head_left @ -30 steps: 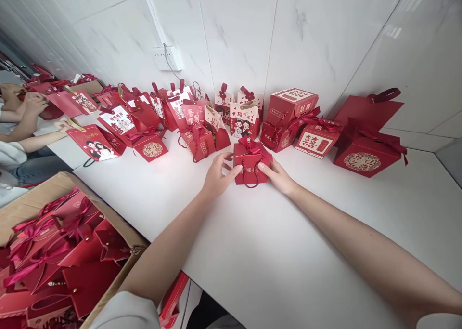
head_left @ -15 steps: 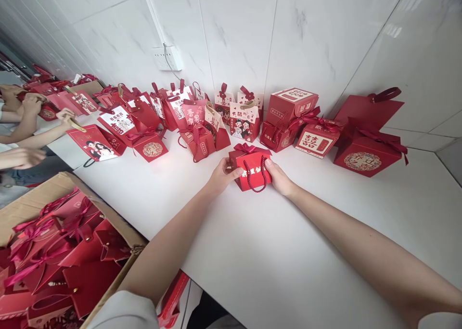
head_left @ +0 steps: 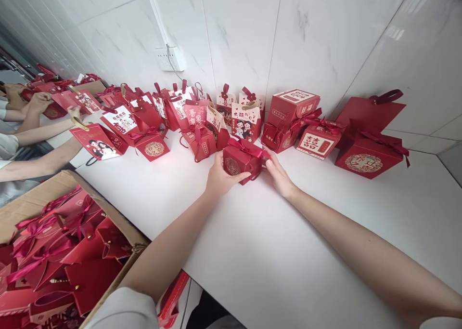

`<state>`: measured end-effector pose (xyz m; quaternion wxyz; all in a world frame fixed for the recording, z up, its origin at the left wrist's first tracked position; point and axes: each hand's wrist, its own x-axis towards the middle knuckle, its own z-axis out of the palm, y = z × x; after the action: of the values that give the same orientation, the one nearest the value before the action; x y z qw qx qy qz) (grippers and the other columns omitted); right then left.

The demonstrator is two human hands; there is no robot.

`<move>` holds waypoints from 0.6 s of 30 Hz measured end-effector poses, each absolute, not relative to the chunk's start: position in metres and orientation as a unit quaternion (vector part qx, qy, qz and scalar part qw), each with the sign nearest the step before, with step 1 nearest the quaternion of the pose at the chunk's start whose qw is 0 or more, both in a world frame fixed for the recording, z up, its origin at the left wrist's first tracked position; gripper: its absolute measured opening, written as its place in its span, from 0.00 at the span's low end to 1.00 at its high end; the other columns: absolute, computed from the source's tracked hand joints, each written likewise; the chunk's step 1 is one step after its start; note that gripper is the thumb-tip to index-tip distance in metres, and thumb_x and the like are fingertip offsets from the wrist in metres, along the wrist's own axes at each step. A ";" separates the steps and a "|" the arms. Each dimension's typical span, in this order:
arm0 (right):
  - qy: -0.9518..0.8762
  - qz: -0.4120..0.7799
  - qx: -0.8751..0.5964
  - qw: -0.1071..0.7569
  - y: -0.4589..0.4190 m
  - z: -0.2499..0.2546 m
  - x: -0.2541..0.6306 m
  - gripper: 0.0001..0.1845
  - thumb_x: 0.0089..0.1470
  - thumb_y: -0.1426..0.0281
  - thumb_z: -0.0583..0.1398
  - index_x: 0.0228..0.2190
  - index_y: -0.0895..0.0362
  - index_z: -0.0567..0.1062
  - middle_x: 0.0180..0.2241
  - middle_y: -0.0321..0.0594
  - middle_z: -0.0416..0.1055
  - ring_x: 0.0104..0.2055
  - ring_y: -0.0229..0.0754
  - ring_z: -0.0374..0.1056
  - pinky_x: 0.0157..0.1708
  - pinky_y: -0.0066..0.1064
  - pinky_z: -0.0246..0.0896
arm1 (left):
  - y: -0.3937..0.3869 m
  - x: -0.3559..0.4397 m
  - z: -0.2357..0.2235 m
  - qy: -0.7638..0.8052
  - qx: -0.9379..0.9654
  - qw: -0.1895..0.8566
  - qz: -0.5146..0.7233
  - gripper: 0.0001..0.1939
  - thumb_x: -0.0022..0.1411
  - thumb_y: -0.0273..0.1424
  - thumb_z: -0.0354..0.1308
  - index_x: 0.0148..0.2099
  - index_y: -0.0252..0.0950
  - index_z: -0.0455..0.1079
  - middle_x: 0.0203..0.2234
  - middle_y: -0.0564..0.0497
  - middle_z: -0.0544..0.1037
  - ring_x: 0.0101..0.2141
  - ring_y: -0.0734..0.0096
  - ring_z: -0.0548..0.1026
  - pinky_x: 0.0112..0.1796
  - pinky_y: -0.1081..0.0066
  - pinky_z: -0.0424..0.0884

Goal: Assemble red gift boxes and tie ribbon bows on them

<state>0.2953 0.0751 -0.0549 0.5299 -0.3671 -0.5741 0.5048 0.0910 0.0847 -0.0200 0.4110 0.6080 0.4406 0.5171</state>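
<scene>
Swung the gift box [head_left: 241, 161] round since the earlier frame, taking the cord handle [head_left: 256, 170] from the front toward four o'clock and bringing a round emblem [head_left: 231, 165] into sight at eight. Clamped the box's left end in the left hand [head_left: 221, 176], low over the table [head_left: 252, 252] at twelve o'clock. Set the right hand [head_left: 280, 176] at the three o'clock edge; could not tell a pinch from a light touch. Apparently turned the box to square it up; seemed to need next an even two-handed hold, sparing the bow [head_left: 245, 147].
</scene>
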 end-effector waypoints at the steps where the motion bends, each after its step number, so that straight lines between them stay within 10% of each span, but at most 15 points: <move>1: -0.582 0.489 -0.369 0.535 0.074 -0.055 0.294 0.40 0.60 0.45 0.54 0.67 0.43 0.47 0.66 0.38 0.54 0.68 0.48 0.50 0.67 0.51 0.45 | 0.082 0.092 -0.019 0.439 0.607 0.405 0.525 0.42 0.37 0.33 0.77 0.55 0.42 0.65 0.51 0.45 0.73 0.54 0.54 0.69 0.56 0.59 0.61; 5: -0.612 0.422 -0.374 0.555 0.070 -0.051 0.286 0.53 0.51 0.52 0.67 0.67 0.46 0.44 0.65 0.46 0.54 0.65 0.51 0.55 0.65 0.50 0.50 | 0.077 0.091 -0.014 0.469 0.622 0.379 0.500 0.44 0.35 0.33 0.77 0.56 0.44 0.65 0.51 0.46 0.72 0.54 0.51 0.68 0.55 0.58 0.61; 11: -0.582 0.464 -0.373 0.554 0.073 -0.045 0.288 0.36 0.51 0.52 0.67 0.55 0.53 0.62 0.57 0.48 0.66 0.58 0.51 0.63 0.61 0.45 0.58 | 0.094 0.076 -0.013 0.468 0.670 0.373 0.438 0.28 0.50 0.45 0.69 0.50 0.38 0.68 0.49 0.44 0.73 0.49 0.55 0.71 0.50 0.59 0.66; 18: -0.535 0.560 -0.328 0.541 0.078 -0.050 0.295 0.35 0.48 0.45 0.65 0.49 0.53 0.67 0.51 0.45 0.71 0.54 0.53 0.67 0.54 0.45 0.64 | 0.094 0.076 -0.011 0.373 0.609 0.589 0.378 0.33 0.60 0.55 0.55 0.59 0.37 0.65 0.56 0.42 0.71 0.56 0.53 0.69 0.56 0.57 0.64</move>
<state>0.2946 0.0778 -0.0503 0.5406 -0.3285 -0.5349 0.5602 0.0756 0.0943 -0.0106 0.5885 0.6094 0.3732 0.3783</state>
